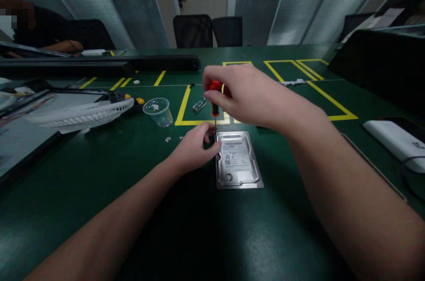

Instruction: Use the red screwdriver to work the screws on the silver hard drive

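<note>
Forearms (pixel 335 175), right hand (pixel 237 90) gripping screwdriver (pixel 215 109), left (pixel 193 148) half-open

your red and black screwdriver (pixel 215 108), your silver hard drive (pixel 241 175) with white label (pixel 236 153), green table (pixel 282 228) lined with yellow tape (pixel 343 118)

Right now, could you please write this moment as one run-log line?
right hand: grips screwdriver, shaft down | left hand: at left edge of hard drive | clear cup: beyond left hand, farther left
</note>
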The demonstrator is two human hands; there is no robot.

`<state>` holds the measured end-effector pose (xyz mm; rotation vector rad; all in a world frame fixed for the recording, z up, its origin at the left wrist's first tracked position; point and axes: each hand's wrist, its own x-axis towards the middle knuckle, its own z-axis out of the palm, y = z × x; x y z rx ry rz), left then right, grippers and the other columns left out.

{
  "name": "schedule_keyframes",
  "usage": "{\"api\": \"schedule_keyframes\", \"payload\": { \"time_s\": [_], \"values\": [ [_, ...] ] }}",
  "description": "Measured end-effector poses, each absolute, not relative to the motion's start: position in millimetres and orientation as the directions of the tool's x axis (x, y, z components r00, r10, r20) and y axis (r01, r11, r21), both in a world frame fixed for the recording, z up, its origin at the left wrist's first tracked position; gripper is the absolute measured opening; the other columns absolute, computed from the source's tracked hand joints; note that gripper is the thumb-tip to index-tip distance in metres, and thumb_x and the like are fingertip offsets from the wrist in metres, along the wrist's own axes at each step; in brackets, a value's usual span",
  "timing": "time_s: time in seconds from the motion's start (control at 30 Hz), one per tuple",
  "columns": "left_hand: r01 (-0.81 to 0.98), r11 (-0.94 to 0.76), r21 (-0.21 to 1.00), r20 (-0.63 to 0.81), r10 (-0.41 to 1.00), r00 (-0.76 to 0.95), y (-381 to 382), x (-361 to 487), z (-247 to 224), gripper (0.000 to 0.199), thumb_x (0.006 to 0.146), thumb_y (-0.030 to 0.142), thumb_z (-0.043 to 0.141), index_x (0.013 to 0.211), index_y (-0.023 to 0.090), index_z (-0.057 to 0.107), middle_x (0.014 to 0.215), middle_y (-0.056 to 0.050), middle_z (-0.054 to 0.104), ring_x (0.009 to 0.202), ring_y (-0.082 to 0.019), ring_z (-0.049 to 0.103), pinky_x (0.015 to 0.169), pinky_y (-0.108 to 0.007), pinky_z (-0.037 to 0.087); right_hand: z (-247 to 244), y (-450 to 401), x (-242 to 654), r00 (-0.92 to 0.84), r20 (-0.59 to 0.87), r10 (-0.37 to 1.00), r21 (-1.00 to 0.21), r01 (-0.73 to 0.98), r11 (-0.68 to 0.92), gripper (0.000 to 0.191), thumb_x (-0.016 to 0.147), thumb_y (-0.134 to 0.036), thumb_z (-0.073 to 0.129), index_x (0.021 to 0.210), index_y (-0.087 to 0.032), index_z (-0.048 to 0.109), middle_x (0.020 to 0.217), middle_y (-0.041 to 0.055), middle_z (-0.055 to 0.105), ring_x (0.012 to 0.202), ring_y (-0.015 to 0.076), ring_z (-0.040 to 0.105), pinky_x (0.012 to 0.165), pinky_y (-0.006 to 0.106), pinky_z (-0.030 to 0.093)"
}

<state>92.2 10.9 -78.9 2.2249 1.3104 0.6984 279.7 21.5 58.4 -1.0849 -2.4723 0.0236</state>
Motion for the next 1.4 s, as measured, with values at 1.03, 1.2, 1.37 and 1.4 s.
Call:
{"api": "schedule_keyframes", "payload": {
  "time_s": [1.03,1.2,1.37,1.4],
  "values": [
    [0.655,-0.435,0.618,0.193,0.891,0.411,10.7,91.9,-80.2,0.037,0.091,0.035,0.066,0.122,0.015,0.062,0.107,-0.011,0.071,0.087,-0.021,0.064,0.083,-0.039,0.051,58.7,22.0,279.4,-0.591,0.418,0.69,-0.207,0.677,0.706,0.016,0.102,-0.03,0.057,0.111,-0.024,0.069,0.099,0.0048,0.077,0.082,0.021,0.068,0.071,0.032,0.039],
    [0.655,-0.429,0.622,0.186,0.894,0.408,9.2,92.0,-78.1,0.037,0.091,0.036,0.066,0.122,0.015,0.062,0.106,-0.01,0.071,0.087,-0.022,0.065,0.082,-0.04,0.052,57.5,23.5,279.5,-0.547,0.453,0.704,-0.186,0.714,0.675,0.016,0.099,-0.037,0.063,0.1,-0.022,0.068,0.097,0.0066,0.076,0.08,0.021,0.065,0.068,0.033,0.037],
    [0.648,-0.435,0.625,0.187,0.89,0.416,10.0,91.5,-78.5,0.037,0.092,0.036,0.066,0.123,0.016,0.061,0.112,-0.011,0.071,0.088,-0.021,0.064,0.084,-0.039,0.051,57.0,22.2,278.4,-0.55,0.464,0.694,-0.205,0.696,0.688,0.004,0.096,-0.024,0.062,0.095,-0.022,0.065,0.099,0.0064,0.075,0.082,0.0207,0.065,0.071,0.033,0.04],
    [0.646,-0.438,0.625,0.19,0.888,0.418,10.2,91.5,-78.6,0.037,0.092,0.036,0.065,0.122,0.016,0.061,0.113,-0.011,0.071,0.088,-0.021,0.064,0.084,-0.039,0.051,57.1,21.9,278.0,-0.556,0.463,0.69,-0.211,0.687,0.695,0.004,0.096,-0.021,0.061,0.096,-0.022,0.066,0.101,0.0062,0.075,0.084,0.0207,0.065,0.073,0.033,0.041]
  ]
}}
